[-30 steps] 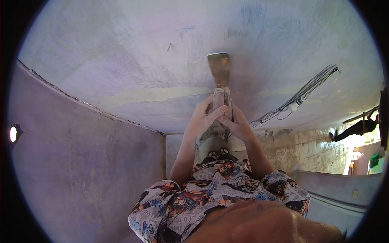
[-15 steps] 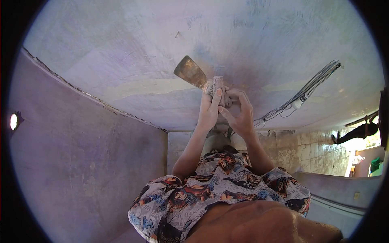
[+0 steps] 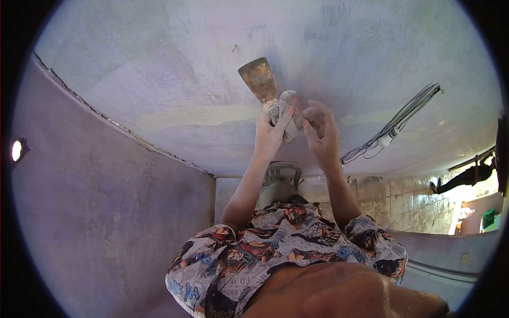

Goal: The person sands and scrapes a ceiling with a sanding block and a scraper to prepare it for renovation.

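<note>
My left hand [image 3: 269, 139] grips a putty knife [image 3: 259, 79] with a worn, rust-stained blade pointing up. Under the thumb of that same hand is a rolled, dusty sheet that looks like sandpaper [image 3: 289, 100], with a pale outer face and a brownish side. My right hand [image 3: 324, 132] has its fingers curled, thumb and fingertips at the right edge of the sandpaper. Both hands are coated in pale dust and held up before a patchy, skim-coated surface [image 3: 185, 79].
A bundle of grey cable [image 3: 405, 114] with a white lamp holder [image 3: 388, 139] hangs from that surface. A purple-grey wall [image 3: 116, 201] fills the left. Behind is a plastic chair [image 3: 282, 170]. Far right, another person [image 3: 472, 175] stands by a bright opening.
The putty knife has swung more upright and moved slightly up. The sandpaper has turned to show its brownish side, and my right hand has shifted a little right.
</note>
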